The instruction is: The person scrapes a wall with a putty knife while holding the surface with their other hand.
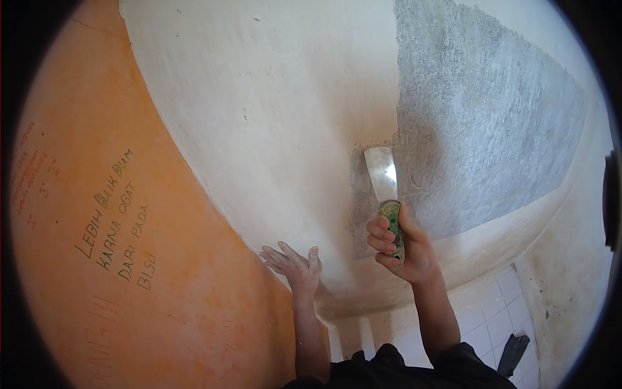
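Note:
My right hand (405, 243) is wrapped round the green, worn handle of a putty knife (382, 174). Its broad metal blade points up the wall and lies over the edge of a rough grey patch (479, 123), where the white coat is off. White wall coating (272, 97) borders this patch on the left. My left hand (293, 264) is spread, fingers apart and dusted pale, near the corner where the white wall meets the orange one. It holds nothing.
An orange wall (188, 279) with handwritten lettering stands on the left. Below are white floor tiles (495, 318), with a dark object (513, 355) at the lower right. A plain pale wall (564, 285) rises on the right.

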Demonstrator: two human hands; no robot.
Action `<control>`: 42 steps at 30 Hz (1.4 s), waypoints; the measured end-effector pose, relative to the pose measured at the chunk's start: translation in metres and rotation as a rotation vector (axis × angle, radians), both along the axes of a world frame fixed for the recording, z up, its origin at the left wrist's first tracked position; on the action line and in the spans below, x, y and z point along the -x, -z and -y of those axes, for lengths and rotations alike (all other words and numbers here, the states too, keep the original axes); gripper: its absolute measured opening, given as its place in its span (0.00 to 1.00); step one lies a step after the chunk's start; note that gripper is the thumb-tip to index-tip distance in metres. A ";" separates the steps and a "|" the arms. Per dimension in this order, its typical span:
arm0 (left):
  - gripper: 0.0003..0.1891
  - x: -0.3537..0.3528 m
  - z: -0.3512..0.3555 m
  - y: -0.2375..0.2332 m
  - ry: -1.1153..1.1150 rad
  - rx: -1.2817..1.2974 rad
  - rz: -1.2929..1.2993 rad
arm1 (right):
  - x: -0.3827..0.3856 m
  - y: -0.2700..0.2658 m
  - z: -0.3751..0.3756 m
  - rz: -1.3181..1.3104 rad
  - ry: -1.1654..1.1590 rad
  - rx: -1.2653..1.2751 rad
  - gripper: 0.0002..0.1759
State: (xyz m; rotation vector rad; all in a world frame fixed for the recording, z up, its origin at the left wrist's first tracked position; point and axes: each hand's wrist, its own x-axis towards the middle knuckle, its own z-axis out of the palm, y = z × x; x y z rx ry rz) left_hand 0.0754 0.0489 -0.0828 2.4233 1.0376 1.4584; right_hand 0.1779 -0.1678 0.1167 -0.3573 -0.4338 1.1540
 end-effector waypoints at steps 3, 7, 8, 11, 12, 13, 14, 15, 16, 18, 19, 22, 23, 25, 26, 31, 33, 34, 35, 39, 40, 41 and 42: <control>0.54 0.000 0.001 0.002 -0.005 0.024 -0.003 | -0.009 0.014 0.001 -0.039 -0.074 -0.061 0.27; 0.54 -0.001 0.000 0.002 -0.010 0.001 0.000 | -0.005 0.008 0.007 0.086 -0.004 0.051 0.26; 0.54 -0.001 0.000 0.001 -0.008 0.011 -0.005 | -0.003 0.000 0.006 0.085 -0.002 0.052 0.26; 0.54 -0.001 0.002 0.000 -0.004 0.006 0.014 | 0.007 -0.017 0.006 0.155 0.110 0.155 0.26; 0.54 -0.002 0.003 0.001 -0.005 0.009 0.007 | 0.011 -0.018 0.008 0.120 0.120 0.165 0.27; 0.54 -0.001 0.004 0.001 0.000 0.029 -0.004 | 0.015 -0.016 0.009 0.079 0.131 0.172 0.27; 0.54 0.001 0.002 0.001 0.003 0.044 -0.009 | 0.016 -0.014 0.008 0.070 0.130 0.168 0.27; 0.54 0.002 0.000 0.000 0.001 0.040 -0.010 | 0.015 -0.013 0.007 0.060 0.127 0.139 0.27; 0.54 0.002 0.000 0.001 -0.005 0.017 -0.008 | 0.014 -0.013 0.007 0.055 0.123 0.114 0.27; 0.54 0.001 -0.001 0.002 -0.012 -0.006 -0.006 | 0.017 -0.016 0.006 0.034 0.093 0.092 0.27; 0.53 -0.003 -0.001 0.000 -0.023 -0.010 -0.002 | 0.017 -0.019 0.005 0.014 0.063 0.070 0.27; 0.53 0.005 0.001 0.002 -0.022 -0.014 -0.020 | 0.012 0.002 0.011 0.009 0.109 0.053 0.27; 0.53 0.000 0.001 0.001 -0.016 -0.009 -0.006 | 0.008 0.000 0.007 0.023 0.108 0.049 0.27; 0.53 -0.003 0.002 0.002 -0.028 -0.005 -0.003 | 0.006 -0.015 -0.003 0.075 0.202 0.028 0.28; 0.53 0.000 0.001 0.002 -0.040 -0.010 -0.018 | 0.007 -0.021 -0.005 0.066 0.205 0.026 0.28; 0.53 0.003 -0.001 0.002 -0.021 -0.001 -0.016 | 0.014 0.006 0.002 0.146 0.320 0.191 0.27; 0.53 -0.001 0.000 0.002 -0.037 -0.020 -0.018 | 0.009 -0.009 0.000 0.138 0.314 0.195 0.27; 0.53 0.001 0.002 0.001 -0.028 0.006 -0.026 | 0.010 -0.013 0.001 0.109 0.311 0.203 0.27; 0.53 0.003 0.003 -0.001 -0.018 0.030 -0.036 | 0.012 -0.011 0.002 0.102 0.310 0.206 0.27; 0.53 0.001 0.000 -0.002 -0.043 -0.014 -0.023 | 0.012 -0.013 0.009 0.132 0.311 0.196 0.27; 0.53 0.002 0.001 -0.002 -0.028 0.003 -0.019 | 0.011 -0.014 0.010 0.125 0.305 0.190 0.28; 0.53 0.002 0.003 -0.002 -0.013 0.022 -0.018 | 0.012 -0.018 0.011 0.129 0.306 0.191 0.28; 0.53 0.002 0.002 -0.003 -0.014 0.020 -0.021 | 0.015 -0.023 0.009 0.099 0.296 0.201 0.27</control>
